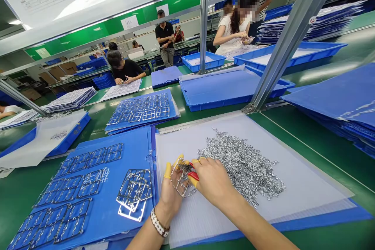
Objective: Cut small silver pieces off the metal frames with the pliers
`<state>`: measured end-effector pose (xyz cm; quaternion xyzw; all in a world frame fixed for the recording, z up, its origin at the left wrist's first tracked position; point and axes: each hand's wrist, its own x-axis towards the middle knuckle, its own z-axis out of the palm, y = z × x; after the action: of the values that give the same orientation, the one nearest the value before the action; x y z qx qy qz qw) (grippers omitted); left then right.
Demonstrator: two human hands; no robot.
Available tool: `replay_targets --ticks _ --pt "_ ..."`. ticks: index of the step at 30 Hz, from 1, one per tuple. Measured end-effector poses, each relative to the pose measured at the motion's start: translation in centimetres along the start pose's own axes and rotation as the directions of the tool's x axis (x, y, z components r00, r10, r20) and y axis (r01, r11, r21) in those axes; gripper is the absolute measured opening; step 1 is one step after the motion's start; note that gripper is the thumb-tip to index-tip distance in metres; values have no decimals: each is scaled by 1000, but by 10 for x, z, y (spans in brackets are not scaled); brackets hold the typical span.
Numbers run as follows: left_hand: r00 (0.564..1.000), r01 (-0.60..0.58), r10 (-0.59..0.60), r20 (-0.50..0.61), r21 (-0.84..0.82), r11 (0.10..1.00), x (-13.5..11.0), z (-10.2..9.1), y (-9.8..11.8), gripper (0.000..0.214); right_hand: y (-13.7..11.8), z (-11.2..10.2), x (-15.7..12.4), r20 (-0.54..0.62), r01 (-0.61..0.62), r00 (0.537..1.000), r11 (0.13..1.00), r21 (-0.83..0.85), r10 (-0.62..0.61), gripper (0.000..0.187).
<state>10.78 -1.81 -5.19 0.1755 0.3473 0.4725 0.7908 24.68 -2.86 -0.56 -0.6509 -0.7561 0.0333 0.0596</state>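
Forearms reach up from the bottom edge, a beaded bracelet on the left wrist. The left hand, with yellow finger cots, pinches a small metal frame. The right hand closes around red-handled pliers, their tips at the frame. Just right of the hands, a heap of small metal pieces lies on a white sheet. Left of the left hand, a blue folder carries more frames in rows. Farther out beyond the hands, blue trays sit on the green counter, where a seated co-worker bends over printed sheets.
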Motion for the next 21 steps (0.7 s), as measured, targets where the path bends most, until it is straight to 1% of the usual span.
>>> replay_targets --ticks 8,12,14,17,21 --pt "1000 -1 1 1 -16 1000 -1 0 1 50 -1 1 1 -22 14 1000 1000 -27 -15 14" --pt "1000 18 -19 -4 -81 997 -2 1 6 49 6 2 -7 -30 -10 999 1000 -17 10 20" --pt "999 35 -34 5 -114 993 -2 1 8 50 10 4 -12 -21 -27 999 999 -22 27 23" --pt "999 52 -49 22 -145 988 -2 2 10 50 11 10 -18 -5 -31 999 999 -30 31 21" --pt "999 35 -30 33 -147 988 -1 2 9 49 8 16 -18 -20 -19 1000 999 -29 18 22"
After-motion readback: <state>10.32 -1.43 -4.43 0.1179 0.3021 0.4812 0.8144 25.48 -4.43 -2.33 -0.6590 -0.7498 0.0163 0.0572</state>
